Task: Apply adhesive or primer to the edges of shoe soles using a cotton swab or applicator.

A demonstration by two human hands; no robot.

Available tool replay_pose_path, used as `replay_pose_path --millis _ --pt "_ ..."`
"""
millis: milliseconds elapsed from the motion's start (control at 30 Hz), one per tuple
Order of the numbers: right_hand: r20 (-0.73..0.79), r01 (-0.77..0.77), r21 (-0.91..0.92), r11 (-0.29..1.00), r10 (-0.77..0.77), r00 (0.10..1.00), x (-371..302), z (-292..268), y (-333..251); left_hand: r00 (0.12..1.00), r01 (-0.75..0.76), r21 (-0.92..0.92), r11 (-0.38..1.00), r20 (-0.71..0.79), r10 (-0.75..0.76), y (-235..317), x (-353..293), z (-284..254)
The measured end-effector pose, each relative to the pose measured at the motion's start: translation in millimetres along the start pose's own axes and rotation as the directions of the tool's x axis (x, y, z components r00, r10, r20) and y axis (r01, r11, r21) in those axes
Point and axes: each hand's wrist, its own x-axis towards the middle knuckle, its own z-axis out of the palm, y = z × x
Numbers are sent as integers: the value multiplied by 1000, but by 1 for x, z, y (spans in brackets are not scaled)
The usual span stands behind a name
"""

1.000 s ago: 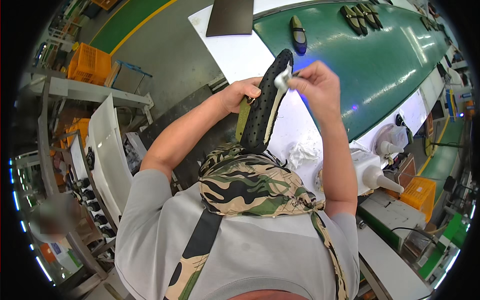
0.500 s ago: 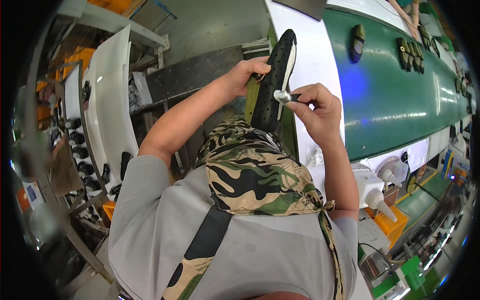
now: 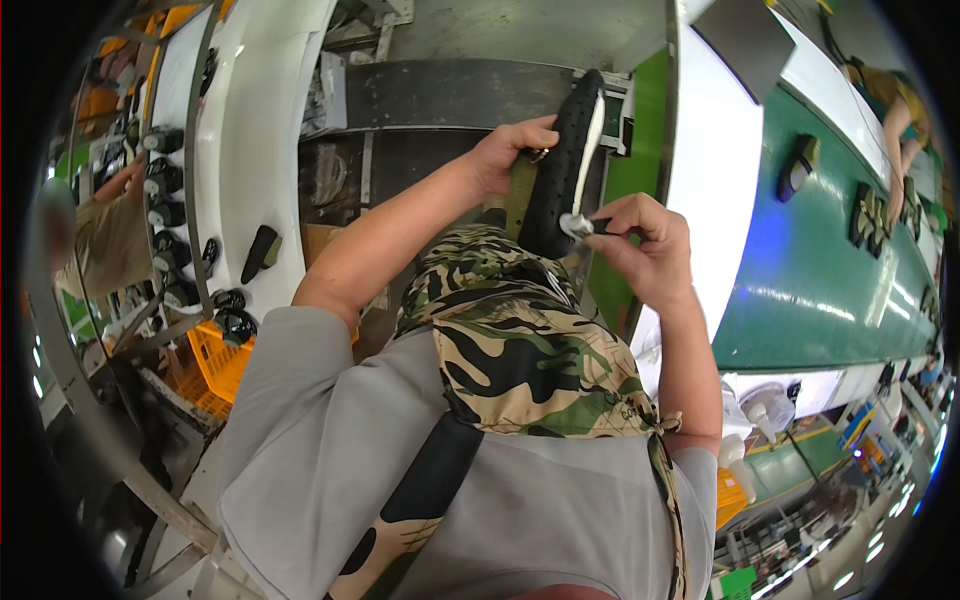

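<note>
The left hand point(image 3: 510, 152) is closed around the upper part of a long black perforated shoe sole with a white rim point(image 3: 570, 160), thumb and fingers wrapped over its edge so that the sole stands nearly upright in front of the person's chest. The right hand point(image 3: 645, 245) sits just below and to the right of it, fingers pinched on a small dark-handled brush with a pale tip point(image 3: 580, 225), and that tip touches the lower end of the sole's white rim. Directly beneath both hands lies a camouflage-patterned cloth apron point(image 3: 510, 350) over a grey shirt, with a black strap running down from it. Beyond the right hand stretches a long green conveyor belt point(image 3: 810, 290), bordered on its near side by a white table edge point(image 3: 710, 200); several dark shoe parts point(image 3: 800, 165) lie on the belt well apart from the hand, and farther along it another person's arm point(image 3: 900, 130) reaches over the belt. To the left of the left hand, well apart, stands a curved white rack point(image 3: 240, 150) carrying rows of dark shoe pieces, with an orange plastic crate point(image 3: 215, 365) below it.
</note>
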Motion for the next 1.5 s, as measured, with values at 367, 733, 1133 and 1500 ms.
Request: replay_pose_path --millis 367,733,1133,1500 --pt "1 -148 342 928 157 988 73 40 37 988 -141 -158 977 -83 129 17 -34 -85" --pt "-50 -279 543 792 361 931 79 35 113 276 -733 75 676 -876 396 87 -258 -296" --pt "-308 -361 473 804 535 787 36 -6 151 -467 -472 550 689 -819 334 127 -441 -477" --pt "-578 -60 673 737 574 580 -98 -19 119 -297 760 546 354 -192 935 136 -399 -419"
